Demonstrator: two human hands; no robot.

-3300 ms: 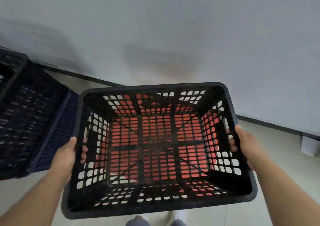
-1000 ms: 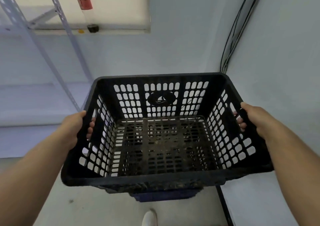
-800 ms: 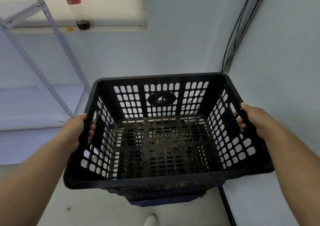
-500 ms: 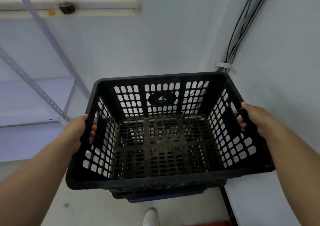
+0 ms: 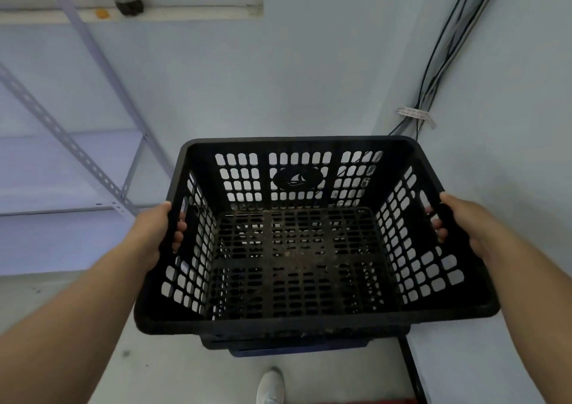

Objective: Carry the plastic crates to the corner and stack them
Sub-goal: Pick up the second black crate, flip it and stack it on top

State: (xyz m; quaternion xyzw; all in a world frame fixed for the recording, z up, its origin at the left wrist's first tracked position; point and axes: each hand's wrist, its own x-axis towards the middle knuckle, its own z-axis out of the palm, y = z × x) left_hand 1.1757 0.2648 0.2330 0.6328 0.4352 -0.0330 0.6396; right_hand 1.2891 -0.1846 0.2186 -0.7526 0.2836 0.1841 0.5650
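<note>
I hold a black plastic crate with perforated walls, level and empty, in the room's corner. My left hand grips its left rim, fingers curled through the handle slot. My right hand grips the right rim the same way. Just under it sits a stack of crates: a black rim and a dark blue one peek out below the front edge. The held crate lies partly nested over that stack; whether it rests on it I cannot tell.
A grey slotted metal shelving rack stands to the left against the wall. A bundle of black cables runs down the corner on the right. My white shoe is on the grey floor below the crate.
3.3 s ago I held the crate above a red one beside other crates. Over the last second the crate sank slightly over the corner stack; the view tilted down.
</note>
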